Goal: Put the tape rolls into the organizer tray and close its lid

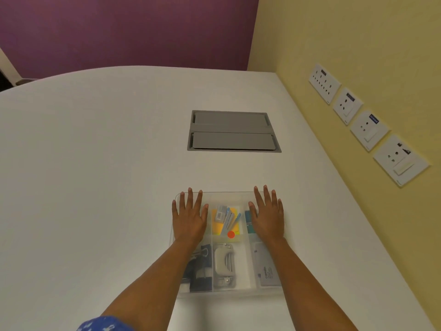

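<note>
Head view: organizer tray [229, 292] at 6 o'clock on the white surface [95, 163], clear lid [226, 195] on top. Left hand [189, 220] and right hand [268, 218] lie flat on it, fingers spread, gripping nothing. No tape rolls visible; cannot tell if inside. Judged step: pressing lid shut. Next: even downward pressure at 12 o'clock corners.

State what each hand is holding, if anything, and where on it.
Nothing is held. The left hand and right hand lie flat, fingers spread, on top of the clear organizer tray, at its far left and right sides.
</note>
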The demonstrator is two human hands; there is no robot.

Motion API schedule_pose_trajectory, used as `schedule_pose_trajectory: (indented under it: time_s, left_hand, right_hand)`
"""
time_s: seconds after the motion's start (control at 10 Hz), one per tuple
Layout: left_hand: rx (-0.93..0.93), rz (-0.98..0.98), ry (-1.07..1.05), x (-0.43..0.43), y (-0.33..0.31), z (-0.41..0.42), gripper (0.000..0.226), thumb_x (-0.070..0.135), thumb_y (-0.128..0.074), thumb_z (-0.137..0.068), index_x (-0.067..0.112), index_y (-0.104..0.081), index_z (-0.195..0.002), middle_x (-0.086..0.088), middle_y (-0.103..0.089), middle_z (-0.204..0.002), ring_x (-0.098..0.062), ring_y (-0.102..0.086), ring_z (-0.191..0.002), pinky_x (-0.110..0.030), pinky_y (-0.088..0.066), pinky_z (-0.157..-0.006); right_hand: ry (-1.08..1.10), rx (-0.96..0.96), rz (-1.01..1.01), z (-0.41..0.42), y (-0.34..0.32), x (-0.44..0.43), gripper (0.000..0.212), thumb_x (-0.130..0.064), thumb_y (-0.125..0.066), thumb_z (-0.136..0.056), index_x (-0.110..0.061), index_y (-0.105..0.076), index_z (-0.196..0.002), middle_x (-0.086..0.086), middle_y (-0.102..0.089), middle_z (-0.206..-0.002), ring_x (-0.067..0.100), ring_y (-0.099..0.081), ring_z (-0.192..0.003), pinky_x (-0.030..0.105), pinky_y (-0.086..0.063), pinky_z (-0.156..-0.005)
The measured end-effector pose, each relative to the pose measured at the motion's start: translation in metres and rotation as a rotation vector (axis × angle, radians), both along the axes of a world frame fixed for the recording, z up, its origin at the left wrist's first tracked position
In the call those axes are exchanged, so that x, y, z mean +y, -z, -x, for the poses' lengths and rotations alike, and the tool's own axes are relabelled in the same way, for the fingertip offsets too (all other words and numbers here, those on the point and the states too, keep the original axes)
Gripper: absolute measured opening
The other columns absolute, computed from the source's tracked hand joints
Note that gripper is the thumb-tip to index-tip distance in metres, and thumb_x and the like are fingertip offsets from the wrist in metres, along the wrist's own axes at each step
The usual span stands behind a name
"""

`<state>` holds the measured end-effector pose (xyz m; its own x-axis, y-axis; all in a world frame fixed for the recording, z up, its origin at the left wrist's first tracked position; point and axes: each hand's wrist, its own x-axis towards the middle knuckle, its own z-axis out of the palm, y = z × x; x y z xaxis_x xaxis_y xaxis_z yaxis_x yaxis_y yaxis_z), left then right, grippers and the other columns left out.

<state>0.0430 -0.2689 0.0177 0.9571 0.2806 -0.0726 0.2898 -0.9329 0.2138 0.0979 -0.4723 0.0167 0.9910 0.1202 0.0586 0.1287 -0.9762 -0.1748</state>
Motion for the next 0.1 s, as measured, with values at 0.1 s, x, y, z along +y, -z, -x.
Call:
schedule_pose_trajectory:
  time_s: [0.1]
  left_hand:
    - [-0.008,-0.006,0.03,0.0021,-0.0049,-0.0009,0.09,0.061,0.039,-0.07,0.027,0.012,-0.149,-0.002,0.014,-0.161,-0.023,0.013,-0.148,-0.043,0.013,-0.118]
  right_hand:
    - [0.001,-0.008,0.031,-0.0052,-0.0041,0.0004,0.108,-0.064,0.045,-0.062,-0.026,0.001,-0.154,0.002,0.002,-0.164,0.024,0.001,-0.152,0.038,-0.001,-0.123]
